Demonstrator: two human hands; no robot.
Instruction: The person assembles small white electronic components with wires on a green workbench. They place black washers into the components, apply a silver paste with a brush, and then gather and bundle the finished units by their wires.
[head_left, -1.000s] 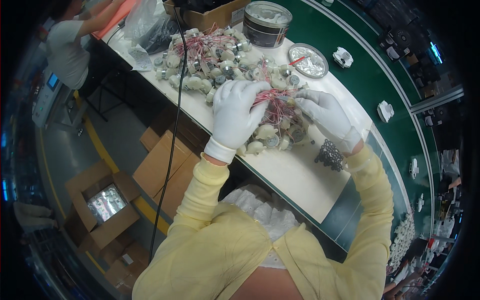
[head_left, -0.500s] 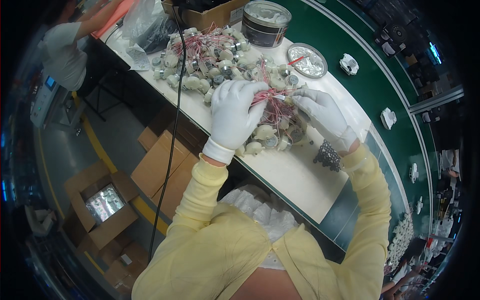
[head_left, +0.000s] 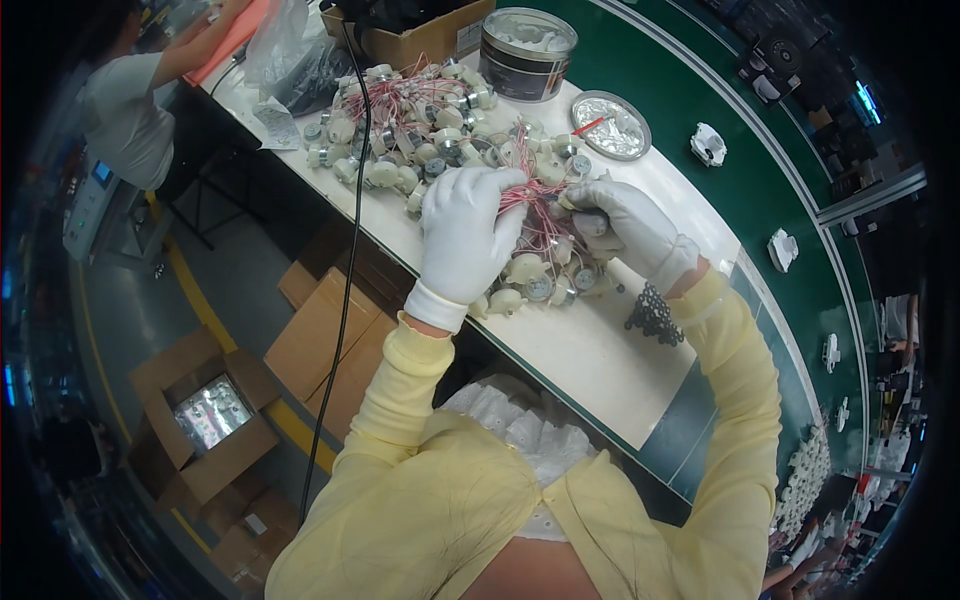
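My left hand point(head_left: 466, 232), in a white glove, is closed around a bundle of thin red and white wires point(head_left: 520, 192). To its right my right hand point(head_left: 640, 228), also gloved, has its fingers curled together at the wires' right side. What it pinches is too small and covered to make out. Under and beyond both hands lies a heap of small round motors point(head_left: 385, 172) with cream plastic caps and metal cans, their wires tangled on top. More motors point(head_left: 538, 288) rest below the wire bundle, between the hands.
Near my right wrist lies a cluster of small dark parts point(head_left: 655, 316) on the white table point(head_left: 630, 385). Behind stand a tub point(head_left: 527, 58) of pale paste, its lid point(head_left: 612, 126) and a cardboard box point(head_left: 425, 40). A black cable point(head_left: 352, 240) hangs at left. White parts point(head_left: 708, 145) sit on the green conveyor.
My right hand's fingers have curled in more tightly at the wires. A small white piece seen between the hands earlier no longer shows. My left hand keeps its hold, nearly still.
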